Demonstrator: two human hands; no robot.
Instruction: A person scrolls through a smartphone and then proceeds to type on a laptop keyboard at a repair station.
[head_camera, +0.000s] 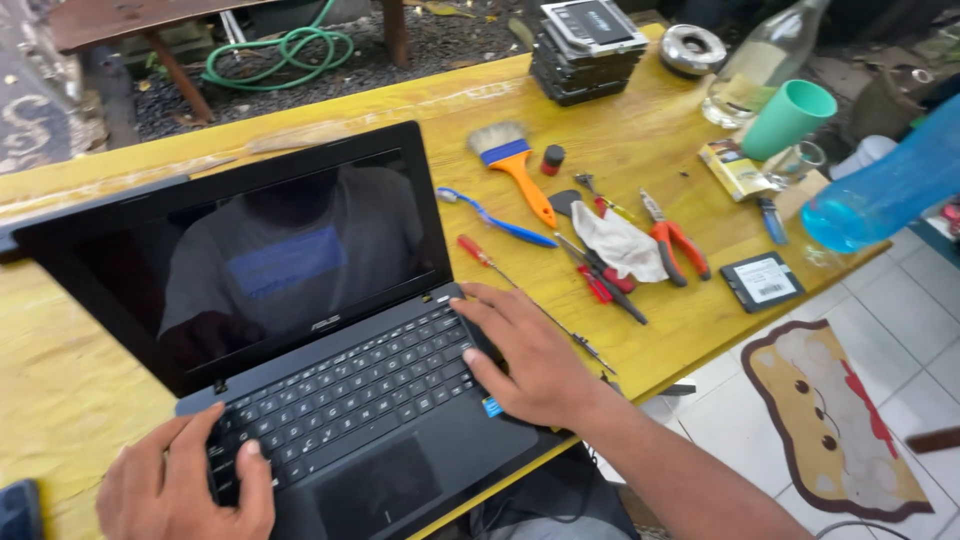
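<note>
1. Our left hand (190, 480) lies flat, fingers spread, on the near-left corner of the black laptop (300, 330), holding nothing.
2. The laptop stands open, screen dark, on the left of the yellow table (60, 380).
3. Our right hand (530, 355) rests open on the keyboard's right edge, also holding nothing.
4. Right of it lie a red screwdriver (480, 255), an orange-handled brush (515, 165), pliers (675, 240) and a green cup (790, 118).
</note>
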